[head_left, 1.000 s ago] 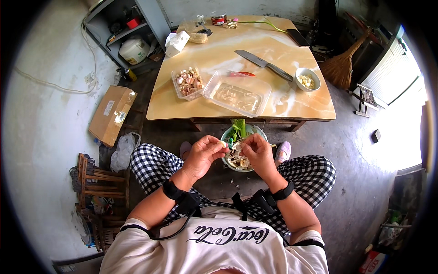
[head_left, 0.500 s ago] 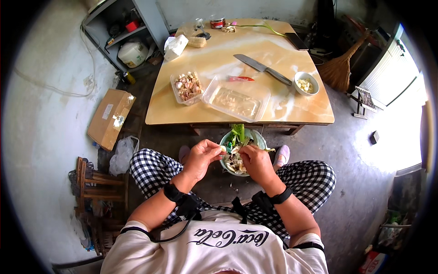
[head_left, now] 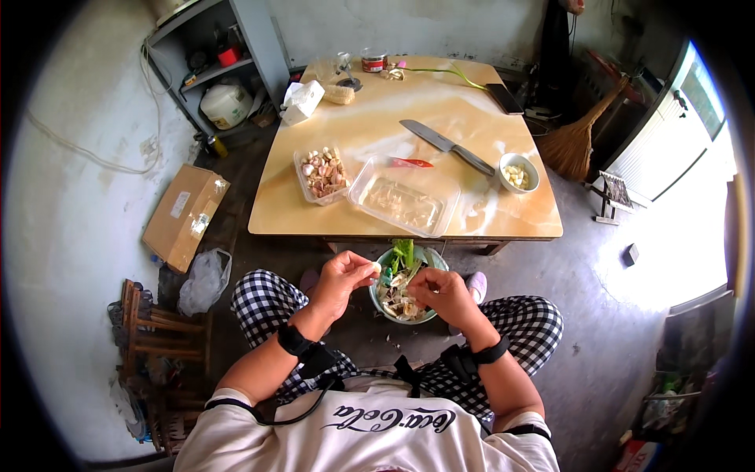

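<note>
Between the thumb and fingertips of my left hand [head_left: 340, 283] is a pale garlic clove [head_left: 376, 267]. My right hand [head_left: 444, 295] is closed in a pinch a short way to the right; whatever its fingertips hold, if anything, is hidden. Both hands hover over a round bin [head_left: 425, 318] that holds papery garlic skins [head_left: 399, 300] and green leaves [head_left: 403, 253]. On the table, a clear tub of unpeeled garlic [head_left: 322, 171] stands left of an open plastic tray [head_left: 405, 200]. Peeled cloves [head_left: 517, 175] lie in a white bowl [head_left: 532, 187] at the table's right.
A large knife [head_left: 448, 145] lies on the table [head_left: 275, 200] near a red piece [head_left: 410, 163], perhaps a wrapper. Further back are a tissue pack [head_left: 302, 102], a jar [head_left: 373, 60] and a phone [head_left: 504, 99]. A cardboard box [head_left: 185, 216] and plastic bag [head_left: 206, 282] are at floor left.
The view has tilted up a little, so the table sits lower in the picture. My left hand still pinches the clove, and both hands stay over the bin.
</note>
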Demonstrator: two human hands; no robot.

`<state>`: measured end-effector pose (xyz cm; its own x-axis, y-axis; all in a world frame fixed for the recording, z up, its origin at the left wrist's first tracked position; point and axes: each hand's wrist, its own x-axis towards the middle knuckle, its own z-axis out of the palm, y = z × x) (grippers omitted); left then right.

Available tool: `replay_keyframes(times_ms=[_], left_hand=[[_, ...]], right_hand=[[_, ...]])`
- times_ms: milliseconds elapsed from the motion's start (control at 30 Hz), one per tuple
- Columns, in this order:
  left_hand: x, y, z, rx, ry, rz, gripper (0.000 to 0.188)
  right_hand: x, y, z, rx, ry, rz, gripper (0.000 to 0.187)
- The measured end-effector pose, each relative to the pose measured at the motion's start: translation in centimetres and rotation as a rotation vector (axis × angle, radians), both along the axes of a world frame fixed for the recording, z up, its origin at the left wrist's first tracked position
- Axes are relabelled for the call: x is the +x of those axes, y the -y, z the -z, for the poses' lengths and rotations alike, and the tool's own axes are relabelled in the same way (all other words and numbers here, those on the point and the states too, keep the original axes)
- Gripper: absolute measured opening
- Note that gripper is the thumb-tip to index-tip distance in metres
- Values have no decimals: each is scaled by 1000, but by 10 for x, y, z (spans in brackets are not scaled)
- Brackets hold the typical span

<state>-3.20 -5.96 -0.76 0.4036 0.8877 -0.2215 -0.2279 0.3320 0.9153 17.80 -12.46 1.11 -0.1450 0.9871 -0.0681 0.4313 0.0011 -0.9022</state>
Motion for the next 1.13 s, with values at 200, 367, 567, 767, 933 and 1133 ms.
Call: replay_keyframes(times_ms=[200, 367, 567, 767, 933, 1133], left_hand=[[3, -9, -3, 31, 28, 53, 9], [0, -15, -1, 29, -9, 48, 8], [6, -22, -5, 64, -14, 54, 9], [2, -27, -10, 72, 22, 12, 9], [-1, -34, -19, 89, 10, -10, 8], [-12, -44, -15, 83, -32, -41, 8]], right_hand=[[6, 4, 13, 208, 600, -21, 19], [1, -5, -13, 405, 294, 72, 8], [18, -30, -21, 464, 371, 210, 11], [27, -106, -11, 592, 604, 136, 13], [37, -159, 30, 241, 963, -31, 15], [22, -172, 12, -5, 1078, -231, 37]])
